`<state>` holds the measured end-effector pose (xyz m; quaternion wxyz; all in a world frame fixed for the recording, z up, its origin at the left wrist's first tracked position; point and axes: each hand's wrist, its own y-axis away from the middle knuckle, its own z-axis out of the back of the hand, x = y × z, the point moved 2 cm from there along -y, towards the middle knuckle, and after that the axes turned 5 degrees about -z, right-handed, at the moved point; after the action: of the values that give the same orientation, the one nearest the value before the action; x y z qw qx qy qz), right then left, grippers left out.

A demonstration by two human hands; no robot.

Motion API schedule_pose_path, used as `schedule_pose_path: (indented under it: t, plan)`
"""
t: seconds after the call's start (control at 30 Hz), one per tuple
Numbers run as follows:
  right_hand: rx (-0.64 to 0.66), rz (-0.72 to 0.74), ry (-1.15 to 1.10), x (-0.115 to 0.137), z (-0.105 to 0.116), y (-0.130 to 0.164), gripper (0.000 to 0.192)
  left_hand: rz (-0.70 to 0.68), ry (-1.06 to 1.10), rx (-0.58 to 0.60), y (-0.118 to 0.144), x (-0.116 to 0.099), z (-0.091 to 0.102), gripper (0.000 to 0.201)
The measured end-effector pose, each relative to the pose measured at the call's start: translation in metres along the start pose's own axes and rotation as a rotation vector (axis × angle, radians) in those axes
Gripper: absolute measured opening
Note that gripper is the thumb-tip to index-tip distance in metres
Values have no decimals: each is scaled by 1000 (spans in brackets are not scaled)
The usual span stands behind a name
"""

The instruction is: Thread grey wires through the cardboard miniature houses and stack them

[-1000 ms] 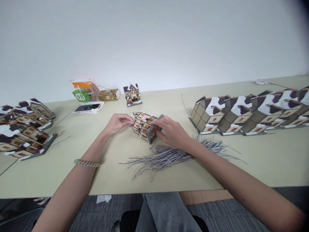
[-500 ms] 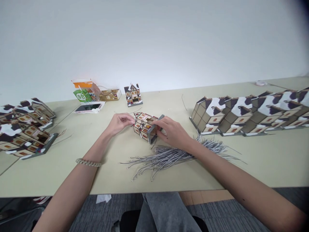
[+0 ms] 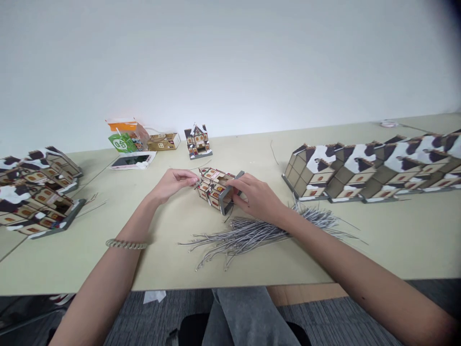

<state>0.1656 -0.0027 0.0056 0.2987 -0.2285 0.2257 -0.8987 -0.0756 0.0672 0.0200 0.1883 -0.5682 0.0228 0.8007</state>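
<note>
Grasping the house (image 3: 214,188) by its grey base (image 3: 226,201), the right hand (image 3: 257,196) holds it tipped over on the table (image 3: 162,269), just beyond the wires (image 3: 252,234), base to the right and roof towards the left hand (image 3: 175,185). That left hand has thumb and forefinger close together at the roof end; whether anything is pinched between them is too small to tell.

This looks like fine fingertip work on the roof end, one hand steadying while the other does the detail. Continuing it would seem to call for a firm hold on the base and a delicate touch by the left fingers.

Against half a second ago, the left forearm and its bracelet (image 3: 126,244) sit a little further out, and the thumb looks straighter; the right hand's hold looks unchanged.

Further off, more houses stand at left (image 3: 39,202) and in a row at right (image 3: 324,168). Beyond lie a phone (image 3: 130,161), then a small upright house (image 3: 197,143) and a box (image 3: 163,141).
</note>
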Motion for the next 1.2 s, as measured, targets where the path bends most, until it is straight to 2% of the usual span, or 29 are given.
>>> schedule_pose_path:
  t: [0.37,0.63,0.77,1.2]
  plan:
    - [-13,10,-10,1,0,0,27,-24,-90,13,0,-1,-9,31]
    - [-16,6,-7,0,-1,0,28,210,133,-1,1,1,-11,36]
    - [-14,10,6,0,-1,0,26,286,226,-10,1,2,-15,30]
    - [-28,7,21,0,-3,1,25,257,280,-3,1,5,-23,27]
